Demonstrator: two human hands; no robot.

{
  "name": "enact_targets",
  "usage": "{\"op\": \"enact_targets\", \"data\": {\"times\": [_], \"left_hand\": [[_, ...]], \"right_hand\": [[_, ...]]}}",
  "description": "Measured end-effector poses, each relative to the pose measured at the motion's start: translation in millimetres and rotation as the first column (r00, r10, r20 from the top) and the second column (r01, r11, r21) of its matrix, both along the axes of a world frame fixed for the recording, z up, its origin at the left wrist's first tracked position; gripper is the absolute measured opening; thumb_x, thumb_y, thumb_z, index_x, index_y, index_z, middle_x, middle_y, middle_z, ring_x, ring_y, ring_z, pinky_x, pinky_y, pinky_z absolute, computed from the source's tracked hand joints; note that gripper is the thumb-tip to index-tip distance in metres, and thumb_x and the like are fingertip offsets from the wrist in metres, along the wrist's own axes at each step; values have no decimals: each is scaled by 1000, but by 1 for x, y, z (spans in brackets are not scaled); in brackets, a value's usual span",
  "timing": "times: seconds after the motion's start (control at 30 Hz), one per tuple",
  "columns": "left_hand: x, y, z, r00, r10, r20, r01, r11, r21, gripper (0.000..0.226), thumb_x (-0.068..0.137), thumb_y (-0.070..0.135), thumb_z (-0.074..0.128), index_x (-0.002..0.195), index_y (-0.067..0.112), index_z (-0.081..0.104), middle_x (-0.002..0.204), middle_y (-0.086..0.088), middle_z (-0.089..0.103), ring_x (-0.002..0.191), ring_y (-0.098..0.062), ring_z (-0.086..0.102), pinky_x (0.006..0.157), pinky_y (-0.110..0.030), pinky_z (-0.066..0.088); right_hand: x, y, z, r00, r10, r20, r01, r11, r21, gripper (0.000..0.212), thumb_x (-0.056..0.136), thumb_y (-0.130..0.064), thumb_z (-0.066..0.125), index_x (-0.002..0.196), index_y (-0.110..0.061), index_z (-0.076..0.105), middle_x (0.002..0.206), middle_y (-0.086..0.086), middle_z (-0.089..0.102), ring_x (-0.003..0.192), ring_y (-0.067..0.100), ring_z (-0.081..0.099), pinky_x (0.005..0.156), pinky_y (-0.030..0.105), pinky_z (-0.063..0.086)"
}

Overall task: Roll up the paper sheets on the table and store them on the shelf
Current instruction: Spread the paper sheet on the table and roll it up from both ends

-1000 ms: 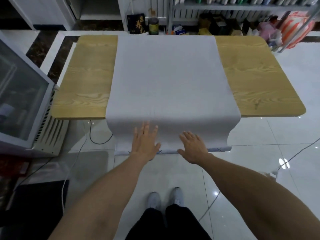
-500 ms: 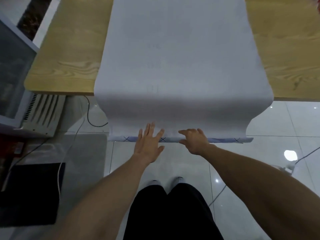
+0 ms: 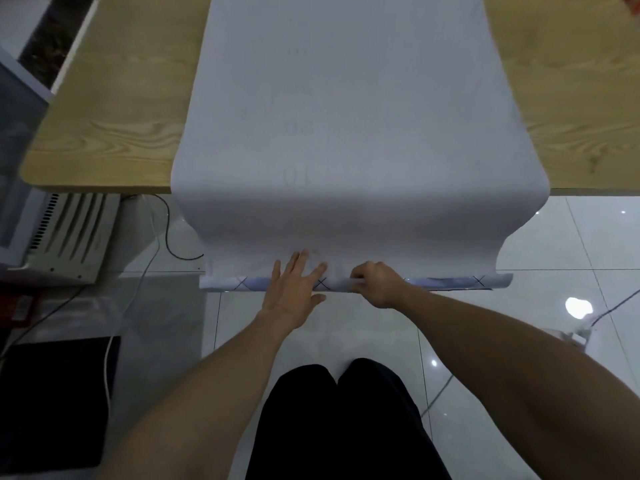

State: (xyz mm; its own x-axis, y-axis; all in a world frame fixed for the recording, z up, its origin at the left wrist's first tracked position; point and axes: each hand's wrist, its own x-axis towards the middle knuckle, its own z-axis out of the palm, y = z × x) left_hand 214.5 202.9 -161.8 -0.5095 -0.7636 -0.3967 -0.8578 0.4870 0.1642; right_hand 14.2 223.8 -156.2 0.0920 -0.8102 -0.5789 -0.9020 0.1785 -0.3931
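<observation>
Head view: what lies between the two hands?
The curled edge of the paper sheet, with a black cross mark, between left hand and right hand, in the head view.

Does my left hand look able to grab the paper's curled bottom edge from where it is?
Probably yes: the left hand lies flat against the curled bottom edge, with nothing between them, and the right hand pinches that edge beside it.

Dim, soft-focus wide-angle view with bowed edges; a bright lamp reflection glares on the glossy floor (image 3: 577, 306).
</observation>
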Motion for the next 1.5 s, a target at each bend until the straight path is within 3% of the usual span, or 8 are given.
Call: {"op": "enact_targets", "data": {"times": [0.23,0.43,0.63,0.9,1.07,1.17,1.33,1.5], "left_hand": [[5,6,13,985,-25,-169,7,994,-110,60,89,36,60,144,29,35,151,-9,28,139,-26,25,113,-44,17],[11,16,40,965,-49,-259,15,991,-134,36,82,28,71,116,20,63,106,-7,59,101,-29,55,92,-40,37],[16,31,71,968,-25,-248,-7,992,-125,23,91,31,60,110,19,64,96,-7,62,94,-29,56,76,-37,36],[28,35,108,973,24,-228,-27,1000,-10,31,98,35,48,126,25,53,108,-2,60,106,-24,50,85,-36,38],[36,38,132,958,-2,-288,0,1000,-6,49,88,40,62,132,26,48,114,-1,55,108,-23,48,86,-36,40],[35,35,141,944,8,-329,-7,1000,4,36,90,31,60,126,23,55,108,-3,54,103,-24,52,83,-36,42],[33,32,155,978,16,-207,-2,998,65,31,98,37,42,127,30,53,109,-3,57,102,-25,55,81,-37,41],[36,32,157,985,19,-170,-1,994,108,33,101,32,33,127,28,54,116,-2,59,108,-23,53,84,-36,42]], "right_hand": [[3,4,15,978,-190,90,189,982,18,20,88,-29,59,106,-20,61,109,4,62,101,27,56,87,37,42],[3,14,50,985,-144,97,138,988,73,22,89,-34,56,109,-28,61,118,0,60,108,26,55,94,40,40],[3,40,89,1000,16,-21,-19,993,-118,59,74,-68,62,121,-34,56,124,-2,55,117,21,46,96,42,35],[7,55,130,1000,28,-3,-28,986,-166,36,92,-50,53,99,-18,68,94,4,68,88,26,58,73,32,35],[9,53,147,991,-40,126,49,997,-67,33,92,-47,53,85,-17,66,85,3,63,79,22,55,71,34,42],[7,53,155,986,-67,153,77,995,-58,33,92,-44,56,91,-14,68,84,2,60,78,19,52,68,28,37],[2,53,161,975,-111,190,130,987,-90,32,93,-43,55,94,-15,68,90,1,61,85,18,54,72,27,37],[5,58,165,996,71,-48,-77,989,-127,48,84,-67,50,111,-28,58,100,-1,64,93,22,57,77,31,36]]}}
